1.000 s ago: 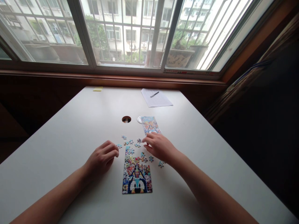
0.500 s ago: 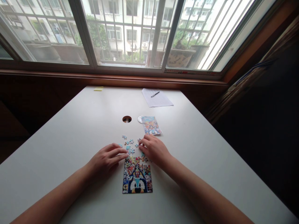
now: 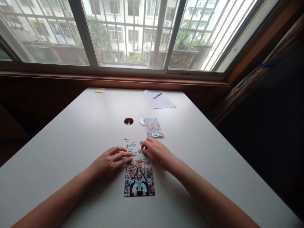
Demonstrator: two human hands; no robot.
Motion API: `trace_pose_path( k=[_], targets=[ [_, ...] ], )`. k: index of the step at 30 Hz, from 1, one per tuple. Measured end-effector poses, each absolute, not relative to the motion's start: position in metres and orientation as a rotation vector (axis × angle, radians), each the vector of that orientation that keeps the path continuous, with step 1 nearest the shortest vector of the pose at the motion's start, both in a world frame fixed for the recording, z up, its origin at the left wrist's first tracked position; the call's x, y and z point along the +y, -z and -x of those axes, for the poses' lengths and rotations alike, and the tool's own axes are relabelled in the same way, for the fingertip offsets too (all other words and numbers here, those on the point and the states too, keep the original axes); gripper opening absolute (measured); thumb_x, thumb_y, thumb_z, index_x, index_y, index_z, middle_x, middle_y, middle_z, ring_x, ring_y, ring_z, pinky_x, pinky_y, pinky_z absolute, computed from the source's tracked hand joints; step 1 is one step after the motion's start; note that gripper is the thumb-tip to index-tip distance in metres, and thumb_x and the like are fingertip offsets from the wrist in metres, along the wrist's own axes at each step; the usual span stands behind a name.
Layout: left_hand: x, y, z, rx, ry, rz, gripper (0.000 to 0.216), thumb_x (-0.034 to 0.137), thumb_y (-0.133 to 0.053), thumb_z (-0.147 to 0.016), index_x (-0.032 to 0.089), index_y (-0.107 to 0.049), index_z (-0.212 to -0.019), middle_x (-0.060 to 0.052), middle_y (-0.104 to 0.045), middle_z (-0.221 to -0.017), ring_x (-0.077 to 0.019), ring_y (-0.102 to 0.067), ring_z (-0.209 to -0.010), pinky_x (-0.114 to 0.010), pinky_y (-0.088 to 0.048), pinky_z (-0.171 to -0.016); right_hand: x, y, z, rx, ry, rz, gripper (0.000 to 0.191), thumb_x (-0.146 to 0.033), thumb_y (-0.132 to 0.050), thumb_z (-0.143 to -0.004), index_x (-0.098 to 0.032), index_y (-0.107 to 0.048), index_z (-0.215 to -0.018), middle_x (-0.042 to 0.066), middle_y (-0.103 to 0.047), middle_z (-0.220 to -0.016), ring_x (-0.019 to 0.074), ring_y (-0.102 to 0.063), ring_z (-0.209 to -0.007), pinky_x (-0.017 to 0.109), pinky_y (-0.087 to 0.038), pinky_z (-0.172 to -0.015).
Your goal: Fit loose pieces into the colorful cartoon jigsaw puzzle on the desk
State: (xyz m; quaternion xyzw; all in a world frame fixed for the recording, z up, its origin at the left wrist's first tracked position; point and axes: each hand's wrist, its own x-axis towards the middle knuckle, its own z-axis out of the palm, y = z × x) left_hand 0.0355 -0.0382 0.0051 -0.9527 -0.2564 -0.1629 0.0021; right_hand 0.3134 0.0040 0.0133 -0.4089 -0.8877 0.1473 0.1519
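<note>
A partly built colourful jigsaw puzzle [image 3: 139, 180] lies on the white table [image 3: 71, 136] in front of me. Loose blue pieces [image 3: 129, 144] are scattered just beyond its upper edge. My left hand [image 3: 109, 162] lies flat with fingers stretched out, fingertips touching the puzzle's upper left corner. My right hand [image 3: 156, 152] rests at the puzzle's upper right, fingers curled and pinched over a small piece that I cannot make out clearly. A small picture card [image 3: 153, 127] showing the puzzle image lies beyond my right hand.
A round cable hole [image 3: 128, 121] and a pale disc [image 3: 142, 121] sit mid-table. A sheet of paper [image 3: 159, 100] with a pen [image 3: 157, 95] lies at the far edge, and a yellow note [image 3: 99, 90] at the far left. A barred window [image 3: 133, 34] runs behind.
My left hand has uncurled and slid right to the puzzle's upper left corner. My right hand has drawn back towards the puzzle's top edge, covering loose pieces there.
</note>
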Motion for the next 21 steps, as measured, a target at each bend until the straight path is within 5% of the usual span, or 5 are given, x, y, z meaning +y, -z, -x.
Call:
trace_pose_path(
  k=[21],
  targets=[
    [-0.0401,-0.0058,-0.0368,-0.805,0.532,2.985,0.041,0.016,-0.05,-0.099,0.021,-0.054,-0.139,-0.008,-0.065,-0.134,-0.0252,-0.054,-0.12,-0.043,-0.05,-0.1,0.004,-0.009,-0.3145,-2.549,-0.482,1.095,0.008,-0.018,-0.064,-0.092,-0.018,-0.066,-0.1,0.005,-0.064,-0.097,0.0187,-0.06,-0.092,0.03,-0.045,-0.081]
  ],
)
